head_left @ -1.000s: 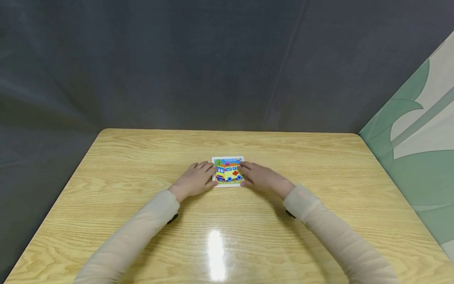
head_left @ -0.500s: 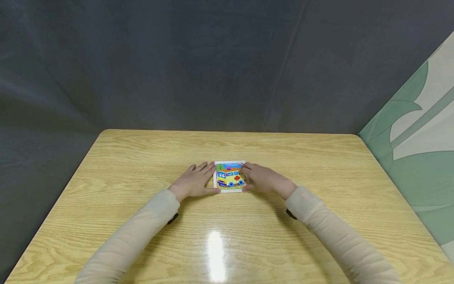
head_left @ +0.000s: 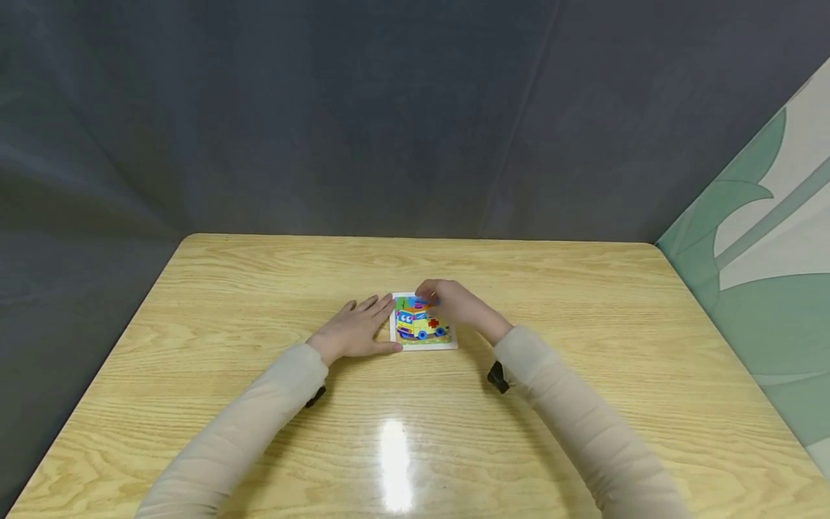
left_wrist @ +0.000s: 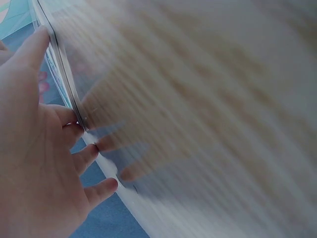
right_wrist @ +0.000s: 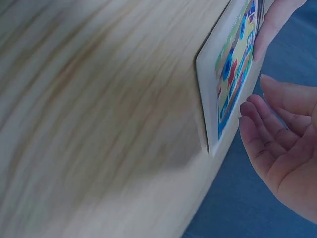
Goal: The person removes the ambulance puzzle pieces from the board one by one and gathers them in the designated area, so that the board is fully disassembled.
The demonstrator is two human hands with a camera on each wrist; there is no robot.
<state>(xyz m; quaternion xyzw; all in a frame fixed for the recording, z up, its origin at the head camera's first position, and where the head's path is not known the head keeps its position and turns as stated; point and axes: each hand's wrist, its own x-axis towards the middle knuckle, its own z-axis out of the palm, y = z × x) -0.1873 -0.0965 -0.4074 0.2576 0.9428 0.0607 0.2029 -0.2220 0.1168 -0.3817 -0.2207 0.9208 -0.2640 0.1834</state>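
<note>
A small white-bordered picture board lies flat on the wooden table, printed with a yellow cartoon ambulance bearing a red cross. Along its left border rests my left hand, fingers spread; in the left wrist view the thumb and fingertips touch the board's edge. My right hand hovers over the upper right of the picture and covers part of it. The right wrist view shows that hand's fingers loosely bent, nothing between them and the thumb, beside the board.
Light wood-grain tabletop surrounds the board, with a bright glare spot near the front. A dark curtain hangs behind the table and at the left. A green and white leaf-patterned wall borders the right side.
The board has shifted slightly toward the front and right. My right hand has left its right edge and moved left over the picture's top. My left hand stays at the left edge.
</note>
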